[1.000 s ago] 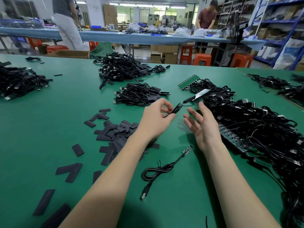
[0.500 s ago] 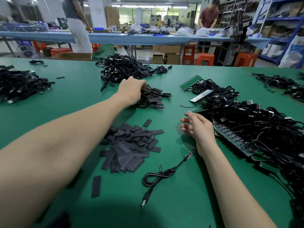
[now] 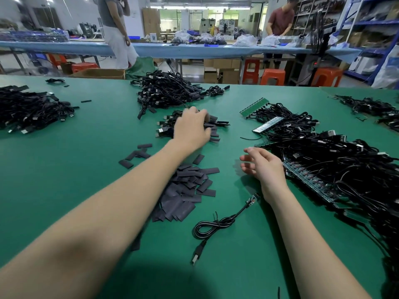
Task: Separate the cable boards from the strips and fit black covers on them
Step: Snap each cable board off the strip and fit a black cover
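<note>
The left hand (image 3: 191, 128), which a second ago pinched a covered cable end beside the right hand (image 3: 262, 167), now lies on the small finished pile (image 3: 187, 126) further out; whether its grip has let go cannot be told, as the fingers are turned away. The right hand hovers with a wide, empty grip just beside the board strips (image 3: 308, 180). By this reading one cable is done and the next begins. A loose cable (image 3: 218, 223) with its bare board (image 3: 252, 199) lies near the right wrist, uncovered. Black covers (image 3: 190, 190) are heaped on the surface (image 3: 64, 169) under the left forearm. Tangled cables (image 3: 345, 165) overlie the strips and may hinder separating a board.
</note>
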